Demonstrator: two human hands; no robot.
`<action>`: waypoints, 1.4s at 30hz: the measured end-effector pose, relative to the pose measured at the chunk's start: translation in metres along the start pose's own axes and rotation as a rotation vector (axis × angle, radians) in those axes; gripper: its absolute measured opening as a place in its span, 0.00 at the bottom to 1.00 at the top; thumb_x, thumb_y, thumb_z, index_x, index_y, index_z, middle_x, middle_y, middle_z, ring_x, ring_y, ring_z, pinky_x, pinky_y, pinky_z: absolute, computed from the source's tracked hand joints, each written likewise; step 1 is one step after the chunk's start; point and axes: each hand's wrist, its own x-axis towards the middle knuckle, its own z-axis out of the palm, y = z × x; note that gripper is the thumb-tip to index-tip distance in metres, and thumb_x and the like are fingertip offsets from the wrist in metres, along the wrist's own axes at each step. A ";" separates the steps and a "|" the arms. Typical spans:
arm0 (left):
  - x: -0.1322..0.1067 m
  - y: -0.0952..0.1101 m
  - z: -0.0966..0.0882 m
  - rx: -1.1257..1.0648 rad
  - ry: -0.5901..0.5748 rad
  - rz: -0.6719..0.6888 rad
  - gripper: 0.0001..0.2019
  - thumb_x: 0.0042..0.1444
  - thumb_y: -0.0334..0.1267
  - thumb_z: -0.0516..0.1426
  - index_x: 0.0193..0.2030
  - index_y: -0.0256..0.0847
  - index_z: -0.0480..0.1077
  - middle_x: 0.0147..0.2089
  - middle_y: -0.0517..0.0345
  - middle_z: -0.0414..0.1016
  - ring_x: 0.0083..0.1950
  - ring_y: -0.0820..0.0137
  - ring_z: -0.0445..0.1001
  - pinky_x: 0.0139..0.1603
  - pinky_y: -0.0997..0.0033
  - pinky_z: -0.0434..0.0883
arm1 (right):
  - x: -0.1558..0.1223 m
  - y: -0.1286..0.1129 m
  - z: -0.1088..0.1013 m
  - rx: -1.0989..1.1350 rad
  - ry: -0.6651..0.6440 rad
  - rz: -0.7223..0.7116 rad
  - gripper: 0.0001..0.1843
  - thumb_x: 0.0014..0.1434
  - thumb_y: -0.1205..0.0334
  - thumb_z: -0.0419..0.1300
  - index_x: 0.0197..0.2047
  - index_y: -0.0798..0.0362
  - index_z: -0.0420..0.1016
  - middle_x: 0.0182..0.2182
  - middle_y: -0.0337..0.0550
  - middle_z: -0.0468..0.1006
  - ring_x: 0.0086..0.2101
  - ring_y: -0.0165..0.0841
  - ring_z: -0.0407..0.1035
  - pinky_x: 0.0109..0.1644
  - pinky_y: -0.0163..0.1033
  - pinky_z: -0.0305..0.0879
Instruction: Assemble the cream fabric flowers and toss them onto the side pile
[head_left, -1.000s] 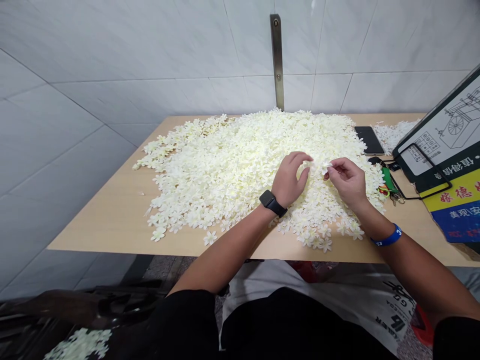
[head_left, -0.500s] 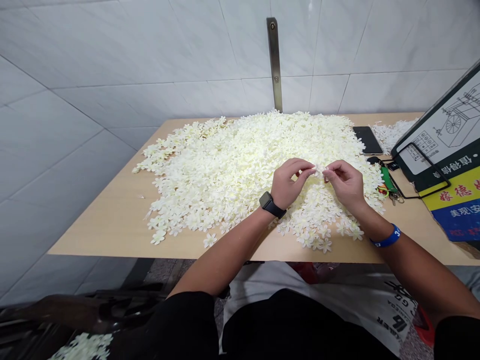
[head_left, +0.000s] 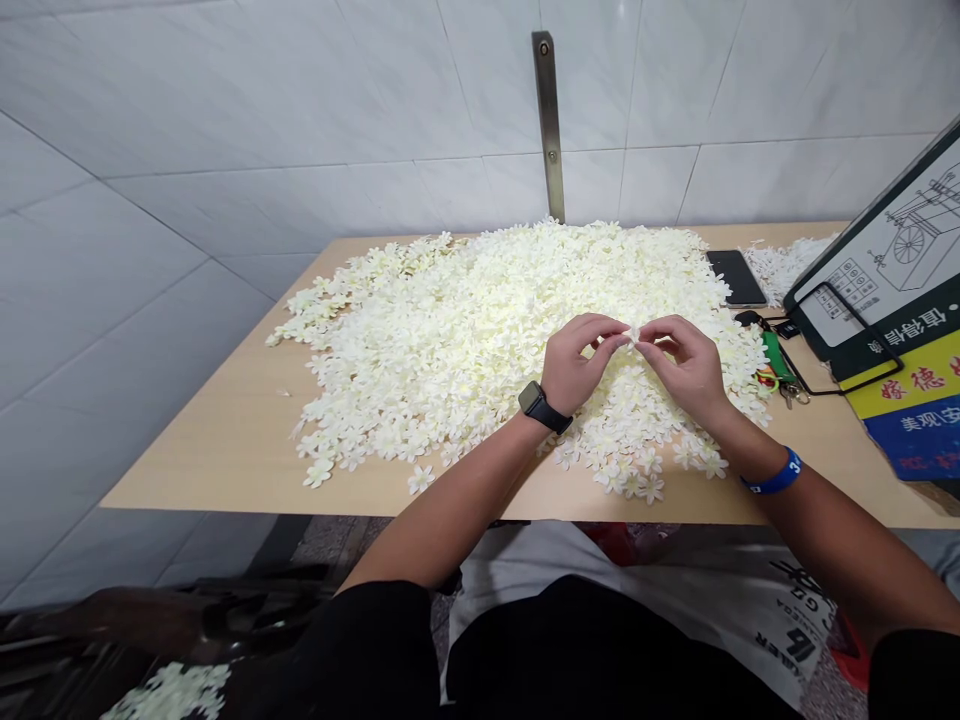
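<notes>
We find a broad heap of cream artificial blossoms (head_left: 480, 340) covering the middle of the pale wood surface (head_left: 210, 440), with loose blossoms straggling out toward 7 o'clock. The left hand (head_left: 574, 365) and right hand (head_left: 686, 365) sit over the heap's near part, at about 5 o'clock from its centre. Each grip is pressed together, and the fingertips of both meet on a single small blossom (head_left: 634, 336) held just above the pile. We cannot tell what is being done to it.

On progress, the main heap remains large and unordered. A smaller pile of white shredded-looking material (head_left: 787, 268) lies at 1 o'clock, beyond a black smartphone (head_left: 736, 277). Another patch of blossoms (head_left: 169, 692) lies below the surface at 7 o'clock, on something dark. A bunch of keys with a green fob (head_left: 776, 358) lies just beside the heap at 3 o'clock, and a printed board (head_left: 877, 250) leans at 2 o'clock.
</notes>
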 end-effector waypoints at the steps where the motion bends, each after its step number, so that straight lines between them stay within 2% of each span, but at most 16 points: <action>1: 0.000 0.000 0.000 -0.008 -0.006 -0.005 0.05 0.64 0.38 0.62 0.39 0.40 0.79 0.40 0.55 0.84 0.42 0.74 0.80 0.39 0.75 0.75 | 0.000 0.001 0.001 0.024 -0.006 0.021 0.07 0.63 0.55 0.67 0.42 0.48 0.79 0.39 0.43 0.79 0.40 0.35 0.74 0.40 0.40 0.73; 4: -0.001 0.000 0.002 -0.047 -0.032 -0.020 0.05 0.64 0.38 0.62 0.39 0.40 0.79 0.39 0.56 0.83 0.41 0.75 0.80 0.39 0.76 0.75 | -0.002 0.005 0.003 0.077 -0.036 0.058 0.08 0.62 0.57 0.68 0.44 0.48 0.79 0.40 0.43 0.80 0.40 0.35 0.75 0.42 0.40 0.74; 9: 0.000 0.004 0.002 -0.071 -0.034 -0.050 0.06 0.64 0.39 0.62 0.38 0.40 0.78 0.38 0.56 0.83 0.40 0.75 0.80 0.37 0.77 0.75 | -0.002 0.006 0.000 0.007 -0.006 0.075 0.05 0.63 0.59 0.66 0.36 0.50 0.78 0.31 0.40 0.79 0.33 0.33 0.74 0.38 0.40 0.71; 13: 0.001 0.007 0.000 -0.059 0.000 -0.081 0.08 0.65 0.41 0.61 0.38 0.40 0.77 0.38 0.56 0.82 0.40 0.75 0.79 0.38 0.77 0.76 | 0.001 0.002 -0.006 -0.052 0.012 0.035 0.05 0.63 0.63 0.62 0.34 0.51 0.75 0.30 0.39 0.76 0.32 0.32 0.70 0.37 0.39 0.67; 16: 0.001 0.006 -0.001 -0.062 0.006 -0.078 0.08 0.65 0.41 0.61 0.38 0.40 0.77 0.38 0.56 0.82 0.40 0.75 0.79 0.38 0.77 0.75 | 0.005 -0.002 -0.011 -0.129 0.045 0.050 0.11 0.64 0.64 0.59 0.28 0.51 0.69 0.25 0.36 0.69 0.28 0.30 0.63 0.33 0.39 0.59; 20: 0.001 0.005 0.001 -0.088 0.009 -0.066 0.07 0.65 0.41 0.62 0.39 0.41 0.78 0.40 0.56 0.83 0.42 0.74 0.80 0.39 0.76 0.76 | 0.007 -0.006 -0.013 -0.112 0.051 0.132 0.22 0.67 0.55 0.58 0.23 0.51 0.60 0.20 0.33 0.57 0.24 0.28 0.52 0.29 0.39 0.50; 28: -0.001 0.003 0.001 -0.063 -0.010 -0.080 0.06 0.64 0.40 0.63 0.39 0.42 0.80 0.41 0.56 0.84 0.43 0.72 0.81 0.40 0.74 0.77 | 0.002 -0.005 -0.006 -0.008 0.058 0.097 0.14 0.64 0.51 0.65 0.32 0.50 0.71 0.26 0.36 0.69 0.27 0.29 0.60 0.31 0.38 0.57; 32: -0.002 0.001 0.002 -0.061 -0.008 -0.045 0.05 0.63 0.38 0.64 0.39 0.42 0.81 0.40 0.56 0.85 0.42 0.72 0.82 0.42 0.73 0.78 | 0.001 -0.006 -0.005 0.022 -0.054 0.000 0.08 0.63 0.53 0.66 0.40 0.48 0.78 0.32 0.41 0.76 0.32 0.33 0.69 0.36 0.41 0.65; 35: -0.002 -0.001 0.003 -0.061 -0.006 -0.039 0.04 0.62 0.38 0.64 0.38 0.43 0.82 0.39 0.56 0.85 0.42 0.72 0.82 0.44 0.70 0.79 | 0.000 -0.006 -0.003 -0.020 -0.062 -0.053 0.06 0.63 0.55 0.67 0.39 0.47 0.79 0.32 0.41 0.77 0.32 0.34 0.70 0.35 0.42 0.67; 42: -0.003 0.000 0.003 -0.035 -0.029 -0.033 0.05 0.63 0.40 0.64 0.38 0.45 0.82 0.38 0.58 0.85 0.41 0.71 0.82 0.45 0.68 0.79 | 0.000 -0.005 -0.003 -0.026 -0.029 -0.026 0.10 0.61 0.52 0.68 0.34 0.47 0.79 0.29 0.40 0.78 0.31 0.34 0.71 0.35 0.42 0.68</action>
